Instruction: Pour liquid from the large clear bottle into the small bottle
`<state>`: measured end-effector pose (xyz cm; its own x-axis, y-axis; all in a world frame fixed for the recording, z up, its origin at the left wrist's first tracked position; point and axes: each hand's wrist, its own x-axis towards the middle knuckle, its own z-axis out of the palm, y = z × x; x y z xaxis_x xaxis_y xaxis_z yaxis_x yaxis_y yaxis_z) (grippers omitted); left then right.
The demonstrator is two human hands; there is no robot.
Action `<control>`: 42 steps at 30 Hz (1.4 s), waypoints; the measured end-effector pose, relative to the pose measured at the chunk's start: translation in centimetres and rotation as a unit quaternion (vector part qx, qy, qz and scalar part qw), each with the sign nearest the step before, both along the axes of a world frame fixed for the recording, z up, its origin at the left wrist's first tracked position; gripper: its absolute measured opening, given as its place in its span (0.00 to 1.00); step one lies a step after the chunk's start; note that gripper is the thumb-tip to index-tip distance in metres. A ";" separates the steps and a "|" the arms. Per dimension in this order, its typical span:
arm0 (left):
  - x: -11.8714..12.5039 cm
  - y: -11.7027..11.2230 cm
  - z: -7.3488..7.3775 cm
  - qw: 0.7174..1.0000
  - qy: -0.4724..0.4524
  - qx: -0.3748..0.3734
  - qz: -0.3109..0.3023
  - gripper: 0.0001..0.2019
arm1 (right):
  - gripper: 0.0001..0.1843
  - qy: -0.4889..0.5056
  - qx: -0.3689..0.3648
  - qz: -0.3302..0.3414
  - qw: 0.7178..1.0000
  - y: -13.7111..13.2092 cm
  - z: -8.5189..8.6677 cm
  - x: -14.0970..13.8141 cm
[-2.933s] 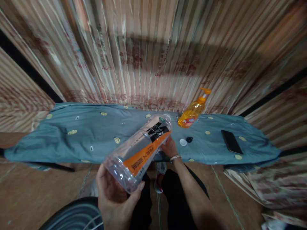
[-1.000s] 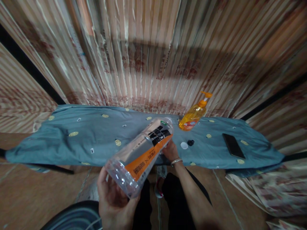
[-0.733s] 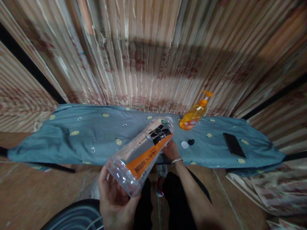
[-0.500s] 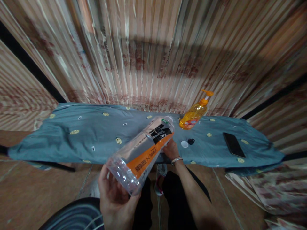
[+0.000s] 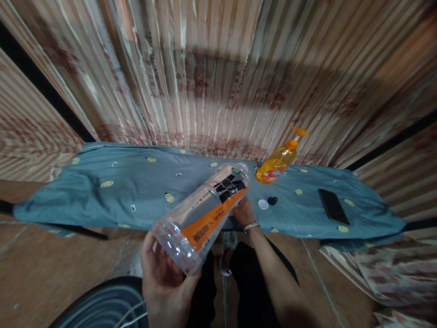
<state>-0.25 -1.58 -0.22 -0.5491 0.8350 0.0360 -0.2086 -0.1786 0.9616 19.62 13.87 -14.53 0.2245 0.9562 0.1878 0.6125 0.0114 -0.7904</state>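
Observation:
A large clear plastic bottle point(image 5: 208, 214) with an orange, black and grey label lies tilted across my two hands, its neck up and to the right. My left hand point(image 5: 169, 278) grips the base end, thumb and fingers on either side. Near the neck end, my right hand point(image 5: 243, 212) holds the bottle from its far side; most of those fingers are hidden behind it. Right of the right hand, a white disc point(image 5: 262, 204) and a small black piece point(image 5: 272, 201) lie on the cloth. Behind them stands an orange pump bottle point(image 5: 278, 161) of yellow liquid.
A blue-green cloth point(image 5: 133, 182) with pineapple prints covers the narrow table. On its right side lies a black phone point(image 5: 333, 207). Striped curtains point(image 5: 211, 82) hang behind. A dark round ribbed object point(image 5: 102, 305) stands at the lower left.
The view has shifted very slightly. Both hands keep the same hold on the bottle, and nothing on the table has moved.

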 end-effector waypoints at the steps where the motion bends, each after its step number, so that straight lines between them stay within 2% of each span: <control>1: -0.1 0.0 0.0 1.000 -0.001 -0.001 0.001 0.41 | 0.25 0.002 -0.006 0.000 1.000 0.0 0.0 0.0; 10: -0.2 0.0 0.0 1.000 -0.002 -0.003 0.004 0.43 | 0.23 -0.018 -0.031 -0.026 0.999 -0.2 0.1 -0.1; 15: -0.2 0.0 0.0 1.000 -0.012 -0.006 0.012 0.43 | 0.26 -0.013 -0.029 -0.019 0.999 -0.2 0.2 -0.1; 23: -0.4 0.0 -0.1 1.000 -0.013 0.006 -0.001 0.41 | 0.24 -0.005 -0.028 -0.007 1.000 -0.2 0.7 -0.2; 30: -0.4 0.0 0.1 1.000 0.004 0.001 -0.008 0.41 | 0.22 -0.020 -0.034 -0.029 0.999 -0.2 0.4 -0.2; 42: -0.6 0.0 -0.4 1.000 0.015 0.007 -0.003 0.41 | 0.23 -0.031 -0.003 -0.018 0.999 0.1 -0.7 0.1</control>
<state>-0.87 -1.62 -0.58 -0.5431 0.8372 0.0649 -0.1806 -0.1919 0.9647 19.74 14.00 -15.25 0.2464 0.9491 0.1961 0.6599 -0.0162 -0.7512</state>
